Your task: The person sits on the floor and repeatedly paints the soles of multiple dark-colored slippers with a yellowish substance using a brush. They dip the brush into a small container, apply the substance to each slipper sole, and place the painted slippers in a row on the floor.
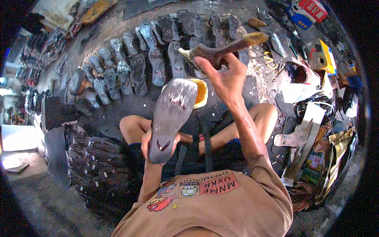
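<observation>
My left hand (146,145) grips a grey sandal sole (167,116) by its near end, tilted up in front of my lap. Whitish, wet-looking streaks cover its upper part, and a V-shaped slit shows near the held end. My right hand (228,77) is raised to the right of the sole, fingers closed around a brown, wooden-handled brush (221,49). The brush lies roughly crosswise, apart from the sole; my thumb and fingers hide part of it. Behind the sole stands a pale-rimmed container (205,96) with amber stuff inside, partly covered by the sole.
Several dark soles (138,73) lie in rows on the floor ahead. A pile of dark sandals (96,162) is at my left. On the right are a yellow box (321,57), a red and blue box (308,14), white strips (314,114) and scraps. My crossed legs frame the middle.
</observation>
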`<control>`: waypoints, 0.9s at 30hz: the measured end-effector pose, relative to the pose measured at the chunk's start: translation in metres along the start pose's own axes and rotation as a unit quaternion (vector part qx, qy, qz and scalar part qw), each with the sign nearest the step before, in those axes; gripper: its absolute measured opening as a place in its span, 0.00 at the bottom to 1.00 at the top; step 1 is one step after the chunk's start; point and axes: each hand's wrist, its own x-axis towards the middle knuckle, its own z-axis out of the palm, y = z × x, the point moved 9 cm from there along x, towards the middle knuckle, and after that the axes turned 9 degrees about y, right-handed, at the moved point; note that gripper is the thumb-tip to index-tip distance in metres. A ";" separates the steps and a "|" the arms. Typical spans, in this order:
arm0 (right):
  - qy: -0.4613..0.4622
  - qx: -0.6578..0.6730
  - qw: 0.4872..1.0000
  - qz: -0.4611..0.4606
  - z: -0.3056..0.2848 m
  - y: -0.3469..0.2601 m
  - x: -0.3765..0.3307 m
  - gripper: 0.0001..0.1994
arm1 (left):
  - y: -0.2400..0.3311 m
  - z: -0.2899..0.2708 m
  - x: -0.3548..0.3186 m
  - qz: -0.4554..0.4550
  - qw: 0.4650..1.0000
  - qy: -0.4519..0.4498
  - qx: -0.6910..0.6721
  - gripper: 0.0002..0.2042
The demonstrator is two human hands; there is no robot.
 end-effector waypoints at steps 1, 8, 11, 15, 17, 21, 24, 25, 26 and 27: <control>-0.044 0.047 0.998 -0.017 0.007 -0.021 -0.011 0.12 | 0.006 -0.008 0.006 0.060 0.980 0.099 0.160 0.29; -0.229 0.169 0.940 -0.189 0.013 -0.107 -0.152 0.07 | 0.027 0.001 0.046 0.101 0.992 0.071 -0.010 0.22; -0.068 0.117 0.987 0.090 0.018 -0.030 -0.105 0.10 | 0.008 0.035 0.046 -0.036 0.952 0.164 -0.254 0.20; -0.138 0.088 0.980 -0.116 0.006 -0.064 -0.146 0.16 | 0.024 0.026 0.054 0.028 0.980 0.133 -0.143 0.21; -0.149 -0.017 0.987 -0.056 -0.002 -0.048 -0.122 0.17 | 0.018 0.050 0.041 0.002 0.964 -0.046 -0.262 0.25; -0.138 0.072 0.987 -0.049 0.002 -0.059 -0.121 0.13 | 0.027 0.038 0.048 0.105 0.990 0.019 -0.088 0.29; -0.074 -0.011 0.997 0.007 -0.003 -0.018 -0.069 0.14 | 0.023 0.046 0.052 0.026 0.979 0.000 -0.203 0.28; -0.038 -0.007 0.999 0.031 -0.008 -0.017 -0.063 0.13 | 0.023 0.049 0.056 -0.003 0.970 0.023 -0.241 0.27; -0.001 -0.003 0.998 0.055 -0.014 -0.017 -0.059 0.13 | 0.018 0.043 0.050 0.009 0.974 0.041 -0.224 0.26; -0.093 0.021 0.995 -0.001 0.002 -0.031 -0.077 0.11 | 0.013 0.037 0.048 0.026 0.976 0.051 -0.209 0.26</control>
